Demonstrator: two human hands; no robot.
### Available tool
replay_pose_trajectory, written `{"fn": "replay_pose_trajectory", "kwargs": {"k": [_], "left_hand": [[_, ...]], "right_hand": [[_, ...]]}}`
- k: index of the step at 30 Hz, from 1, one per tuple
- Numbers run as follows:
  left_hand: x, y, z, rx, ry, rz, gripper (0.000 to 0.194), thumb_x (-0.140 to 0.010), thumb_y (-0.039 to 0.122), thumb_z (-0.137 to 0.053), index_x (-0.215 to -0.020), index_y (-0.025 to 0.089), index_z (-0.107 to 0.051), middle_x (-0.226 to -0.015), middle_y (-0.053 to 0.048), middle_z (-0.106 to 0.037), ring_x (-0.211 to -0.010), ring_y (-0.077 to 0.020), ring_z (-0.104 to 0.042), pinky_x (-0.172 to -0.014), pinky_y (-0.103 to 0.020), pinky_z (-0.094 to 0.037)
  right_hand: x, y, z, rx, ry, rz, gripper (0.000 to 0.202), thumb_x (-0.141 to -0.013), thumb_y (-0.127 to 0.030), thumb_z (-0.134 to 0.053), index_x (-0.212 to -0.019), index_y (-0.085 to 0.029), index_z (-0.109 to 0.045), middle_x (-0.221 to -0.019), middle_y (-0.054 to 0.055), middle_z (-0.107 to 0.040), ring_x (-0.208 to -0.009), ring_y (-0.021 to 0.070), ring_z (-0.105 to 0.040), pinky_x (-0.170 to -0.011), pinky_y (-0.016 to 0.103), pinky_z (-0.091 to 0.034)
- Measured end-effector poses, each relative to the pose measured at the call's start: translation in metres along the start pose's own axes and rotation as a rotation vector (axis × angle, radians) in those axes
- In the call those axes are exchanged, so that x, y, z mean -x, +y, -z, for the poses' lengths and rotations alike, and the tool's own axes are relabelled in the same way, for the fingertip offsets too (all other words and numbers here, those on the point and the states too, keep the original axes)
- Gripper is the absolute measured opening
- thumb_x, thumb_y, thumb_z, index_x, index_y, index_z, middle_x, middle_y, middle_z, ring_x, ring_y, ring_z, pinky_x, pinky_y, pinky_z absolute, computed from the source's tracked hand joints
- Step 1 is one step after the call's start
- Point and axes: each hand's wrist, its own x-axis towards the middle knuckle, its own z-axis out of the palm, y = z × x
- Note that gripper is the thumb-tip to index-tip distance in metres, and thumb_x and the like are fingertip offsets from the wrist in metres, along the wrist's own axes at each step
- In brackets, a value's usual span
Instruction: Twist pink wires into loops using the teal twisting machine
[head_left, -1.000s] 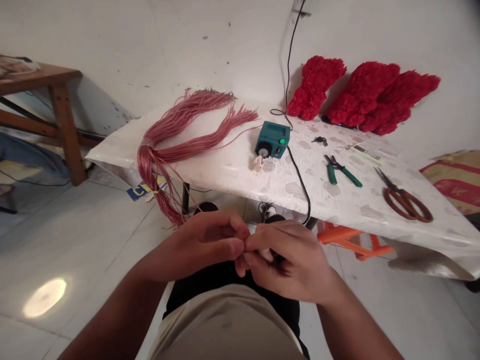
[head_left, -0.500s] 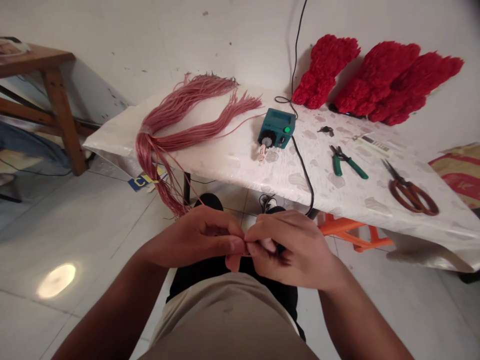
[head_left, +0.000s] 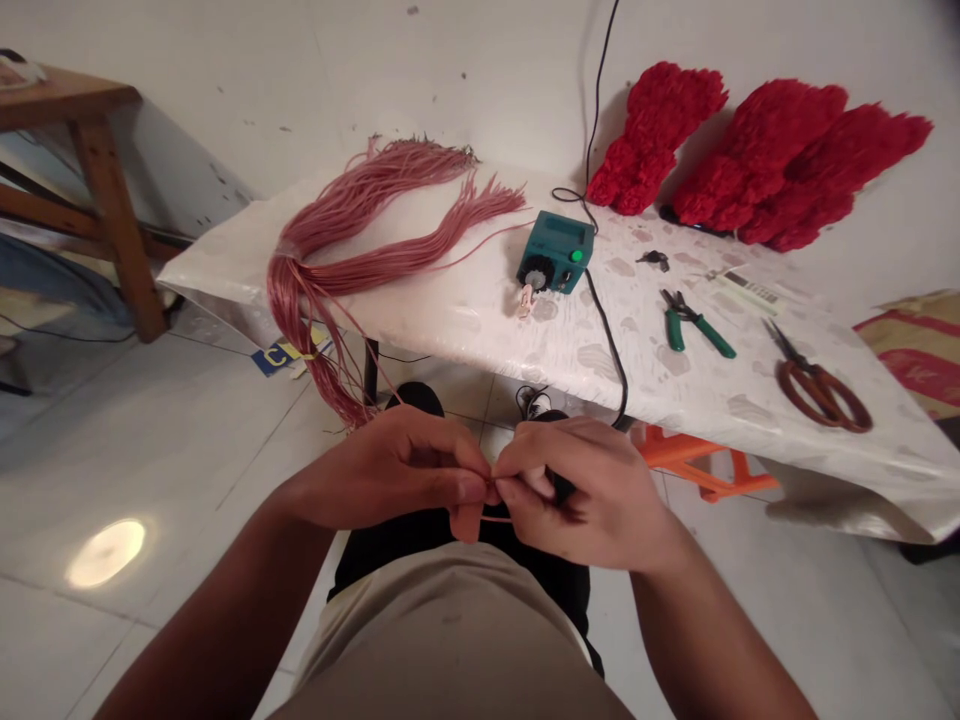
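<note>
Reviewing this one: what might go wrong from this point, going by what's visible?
Slipping: the left hand and right hand meet at the fingertips around a thin pink strand, mostly covered by fingers, so a slip might go unnoticed.

Dragging: the pink cord bundle hangs partly over the table edge near the left hand and might get pulled down.

Snagging: the black cable by the teal box crosses the front edge and could catch.

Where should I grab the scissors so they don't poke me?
Probably by the brown handles, coming from the near edge of the table. The scissors lie with those handles toward that edge and the pointed blades toward the wall, so your hand should meet the handles first, not the blades.
</note>
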Motion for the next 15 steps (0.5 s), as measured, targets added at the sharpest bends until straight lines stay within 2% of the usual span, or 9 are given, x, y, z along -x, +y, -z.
{"fn": "replay_pose_trajectory", "kwargs": {"k": [3,8,12,15], "left_hand": [[0.001,-0.001,0.000,-0.005,0.005,-0.002,0.016,-0.096,0.025,-0.063,-0.088,0.020,-0.076,-0.069,-0.003,-0.076,-0.066,-0.0148,-0.069,-0.069,-0.025,-0.055],[0.000,0.002,-0.002,-0.062,0.038,0.012,0.019,-0.094,0.023,-0.065,-0.077,0.019,-0.073,-0.067,-0.001,-0.075,-0.062,-0.0118,-0.067,-0.061,-0.019,-0.051],[-0.002,0.003,-0.005,-0.130,0.120,0.003,0.022,-0.093,0.022,-0.063,-0.072,0.020,-0.070,-0.064,0.001,-0.072,-0.059,-0.0105,-0.065,-0.058,-0.017,-0.049],[-0.004,0.001,-0.007,-0.182,0.180,-0.025,0.021,-0.093,0.023,-0.063,-0.072,0.021,-0.069,-0.063,0.002,-0.070,-0.058,-0.0107,-0.064,-0.058,-0.017,-0.049]], "right_hand": [[0.000,0.001,0.000,-0.016,-0.001,-0.005,0.011,-0.086,-0.011,-0.057,-0.082,-0.022,-0.059,-0.058,-0.009,-0.044,-0.049,0.0065,-0.046,-0.049,0.019,-0.039],[0.001,0.003,-0.001,-0.023,-0.009,-0.016,0.011,-0.086,-0.010,-0.060,-0.082,-0.020,-0.061,-0.059,-0.009,-0.043,-0.050,0.0057,-0.044,-0.049,0.018,-0.038],[0.005,0.009,0.000,-0.049,0.008,-0.048,0.011,-0.087,-0.010,-0.061,-0.085,-0.021,-0.062,-0.060,-0.008,-0.044,-0.051,0.0064,-0.044,-0.049,0.020,-0.038],[0.011,0.015,0.004,-0.080,0.045,-0.083,0.013,-0.088,-0.011,-0.061,-0.095,-0.021,-0.064,-0.063,-0.007,-0.046,-0.054,0.0085,-0.049,-0.052,0.022,-0.041]]}}
